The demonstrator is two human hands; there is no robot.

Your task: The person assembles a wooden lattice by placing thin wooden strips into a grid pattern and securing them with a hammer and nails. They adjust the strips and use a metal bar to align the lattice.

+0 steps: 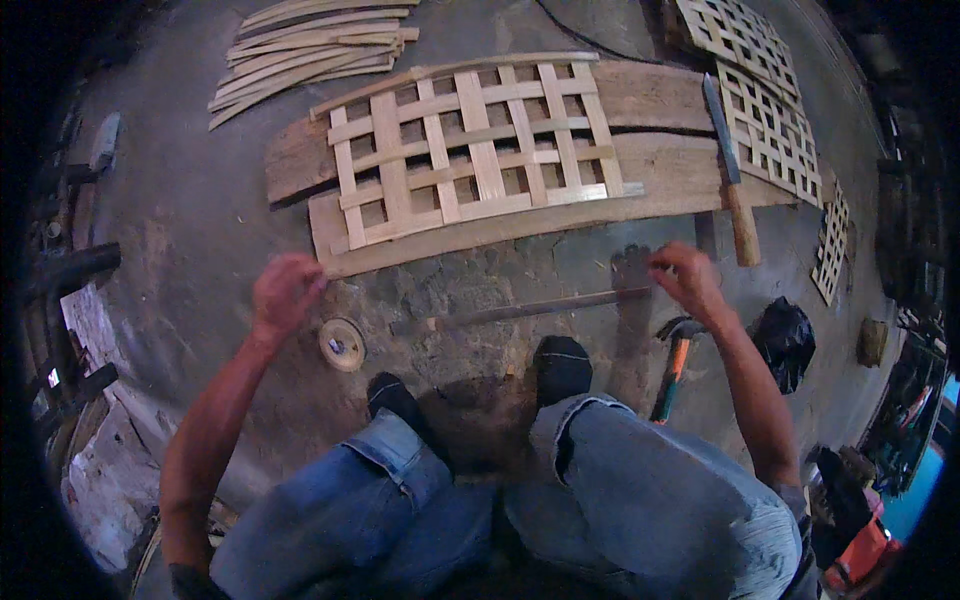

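Note:
A lattice of woven light wooden strips [470, 150] lies on a wide wooden plank [660, 160] on the concrete floor. My left hand [285, 290] pinches the left end of the long strip [480, 228] along the lattice's near edge. My right hand [685, 275] is closed near that strip's right end, by the plank's near edge; whether it grips the strip is unclear. A thin dark rod [520, 312] lies on the floor between my hands. My knees in blue jeans and dark shoes fill the lower middle.
A large knife with a wooden handle [730, 170] rests on the plank's right end. A hammer with an orange handle [675, 360] lies by my right knee. A round spool [342, 344], a bundle of loose strips [310, 50], finished lattices [770, 90] and a black bag [785, 338] are around.

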